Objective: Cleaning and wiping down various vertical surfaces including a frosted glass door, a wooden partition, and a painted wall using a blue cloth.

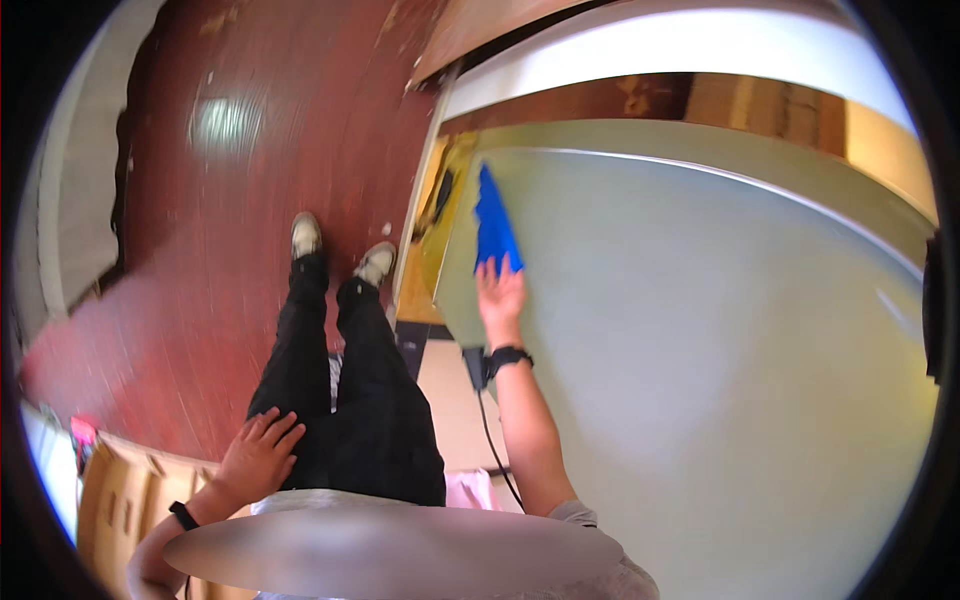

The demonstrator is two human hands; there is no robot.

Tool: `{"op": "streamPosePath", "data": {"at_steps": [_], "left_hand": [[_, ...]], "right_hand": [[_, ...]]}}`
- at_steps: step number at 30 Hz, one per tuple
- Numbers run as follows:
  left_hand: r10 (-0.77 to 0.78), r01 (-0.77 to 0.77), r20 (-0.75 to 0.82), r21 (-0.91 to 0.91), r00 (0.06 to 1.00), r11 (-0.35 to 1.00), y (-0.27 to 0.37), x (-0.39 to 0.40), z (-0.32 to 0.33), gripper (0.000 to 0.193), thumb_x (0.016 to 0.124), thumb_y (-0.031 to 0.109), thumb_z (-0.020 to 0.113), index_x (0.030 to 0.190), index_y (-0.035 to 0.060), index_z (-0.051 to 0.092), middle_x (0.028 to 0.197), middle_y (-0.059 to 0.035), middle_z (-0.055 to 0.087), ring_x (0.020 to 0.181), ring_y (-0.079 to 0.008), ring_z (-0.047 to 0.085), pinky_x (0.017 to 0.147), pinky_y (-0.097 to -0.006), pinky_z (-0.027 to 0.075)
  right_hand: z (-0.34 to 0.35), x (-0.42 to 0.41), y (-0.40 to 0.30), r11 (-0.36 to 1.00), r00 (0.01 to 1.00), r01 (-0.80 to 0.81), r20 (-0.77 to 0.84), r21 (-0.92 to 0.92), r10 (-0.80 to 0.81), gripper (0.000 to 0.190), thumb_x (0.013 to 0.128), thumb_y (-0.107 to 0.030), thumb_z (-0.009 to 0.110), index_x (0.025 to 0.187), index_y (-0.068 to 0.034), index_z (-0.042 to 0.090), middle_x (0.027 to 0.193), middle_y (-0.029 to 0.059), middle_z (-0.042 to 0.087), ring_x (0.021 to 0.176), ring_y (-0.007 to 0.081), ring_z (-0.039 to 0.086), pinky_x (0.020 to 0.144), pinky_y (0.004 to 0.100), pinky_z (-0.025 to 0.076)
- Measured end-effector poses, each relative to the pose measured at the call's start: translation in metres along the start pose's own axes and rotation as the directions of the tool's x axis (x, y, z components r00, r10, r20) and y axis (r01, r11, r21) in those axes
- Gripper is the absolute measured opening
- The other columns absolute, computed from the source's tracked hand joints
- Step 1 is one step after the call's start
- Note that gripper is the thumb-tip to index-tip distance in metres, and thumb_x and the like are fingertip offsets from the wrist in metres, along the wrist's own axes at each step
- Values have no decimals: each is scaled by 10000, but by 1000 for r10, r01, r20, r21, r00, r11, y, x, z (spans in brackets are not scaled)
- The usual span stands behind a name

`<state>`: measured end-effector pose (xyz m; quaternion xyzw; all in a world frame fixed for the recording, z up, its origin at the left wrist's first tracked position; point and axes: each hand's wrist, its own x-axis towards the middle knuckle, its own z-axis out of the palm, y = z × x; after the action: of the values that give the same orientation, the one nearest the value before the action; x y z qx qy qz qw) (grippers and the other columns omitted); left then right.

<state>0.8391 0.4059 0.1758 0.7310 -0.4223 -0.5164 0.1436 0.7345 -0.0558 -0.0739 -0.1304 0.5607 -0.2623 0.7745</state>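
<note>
My right hand (501, 300), palm up with its fingers apart, is at the near end of a blue cloth (495, 221). The fingertips overlap the cloth's edge, and whether they grip it is unclear. Narrowing to a point at its far end, the cloth lies over the left part of a large, pale green, glossy tabletop (697, 322). My left hand (259, 457) rests with spread fingers on my thigh, in black trousers (367, 420). It holds nothing. Both wrists wear black bands.
Beside my right wrist is a black plug-like piece (474, 367) with a cable running toward me. A yellow item (442, 232) lies beyond the tabletop's left edge. Below spreads a dark red floor (202, 247). Pink fabric (471, 489) and a light wooden piece of furniture (127, 502) are near me.
</note>
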Motion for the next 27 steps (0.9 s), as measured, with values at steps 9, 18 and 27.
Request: {"op": "streamPosePath", "data": {"at_steps": [9, 18, 27], "left_hand": [[452, -447, -36, 103, 891, 889, 6, -73, -92, 636, 819, 191, 663, 1421, 106, 479, 1503, -205, 413, 1361, -393, 436, 1105, -479, 394], [414, -376, -100, 265, 905, 888, 34, -123, -125, 588, 946, 121, 401, 1482, -81, 267, 1547, -239, 295, 1429, -341, 343, 1197, -402, 287], [656, -639, -115, 155, 746, 753, -11, -70, -166, 438, 986, 168, 454, 1392, 19, 387, 1465, -250, 390, 1351, -410, 420, 1115, -441, 399]], "right_hand": [[-125, -128, 20, 622, 881, 51, -258, -781, -397, 541, 1018, -433, 486, 1004, 62, 704, 986, 198, 714, 964, 308, 679, 845, 427, 512], [160, -109, -114, 737, 833, 533, 105, -416, -543, 390, 1012, -487, 504, 961, -105, 571, 822, -9, 530, 712, 99, 500, 606, 274, 433], [52, -45, -226, 712, 720, 630, -109, -311, -685, 510, 1000, -476, 510, 1291, -63, 581, 1119, 63, 632, 915, 179, 559, 771, 330, 451]]}}
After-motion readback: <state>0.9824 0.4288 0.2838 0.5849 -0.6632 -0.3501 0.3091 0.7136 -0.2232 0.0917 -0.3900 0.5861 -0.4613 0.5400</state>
